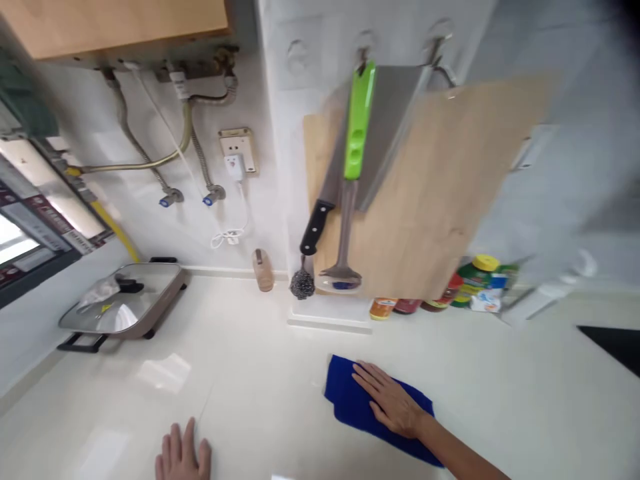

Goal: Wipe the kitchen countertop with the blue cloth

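Blue cloth (356, 410) lies spread on the glossy white countertop (260, 380), below the hanging wooden cutting board (400, 227), with the right hand (393, 403) laid flat on it, fingers extended rather than clamped. Well apart from it, the left hand (183, 463) shows at the bottom, fingers slightly apart and holding nothing, while a glass-lidded electric skillet (150, 287) stands in the left corner.
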{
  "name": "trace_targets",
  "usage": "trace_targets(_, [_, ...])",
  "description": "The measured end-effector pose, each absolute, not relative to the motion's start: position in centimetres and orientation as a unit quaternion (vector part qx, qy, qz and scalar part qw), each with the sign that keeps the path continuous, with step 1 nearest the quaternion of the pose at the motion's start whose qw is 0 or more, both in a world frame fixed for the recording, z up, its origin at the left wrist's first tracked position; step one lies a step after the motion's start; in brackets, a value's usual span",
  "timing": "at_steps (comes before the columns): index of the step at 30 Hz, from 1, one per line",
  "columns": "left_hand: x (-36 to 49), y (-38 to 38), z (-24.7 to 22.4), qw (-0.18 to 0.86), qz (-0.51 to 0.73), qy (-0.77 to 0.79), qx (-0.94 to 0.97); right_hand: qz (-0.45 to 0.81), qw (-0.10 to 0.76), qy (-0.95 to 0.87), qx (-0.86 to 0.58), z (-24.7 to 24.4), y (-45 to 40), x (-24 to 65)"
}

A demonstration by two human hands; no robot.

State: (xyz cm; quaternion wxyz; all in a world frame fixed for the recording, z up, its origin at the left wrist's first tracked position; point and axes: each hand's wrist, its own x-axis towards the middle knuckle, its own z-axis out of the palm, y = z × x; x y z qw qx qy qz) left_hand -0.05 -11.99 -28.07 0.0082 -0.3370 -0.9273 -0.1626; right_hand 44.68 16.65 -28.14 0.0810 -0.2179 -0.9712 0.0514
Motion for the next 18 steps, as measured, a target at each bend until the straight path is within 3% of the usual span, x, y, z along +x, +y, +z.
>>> trace_targets(9, [-0.3, -12.7, -28.8, 0.025, -0.115, -0.923, -0.368, 0.022, 0.132, -0.967, -0.218, -29.5, 17.8, 30.6])
trace_targets(18, [-1.0, -13.1, -30.0, 0.021, -0.117, -0.929, -0.350, 0.075, 0.149, -0.973, -0.161, -29.0, 20.1, 19.6])
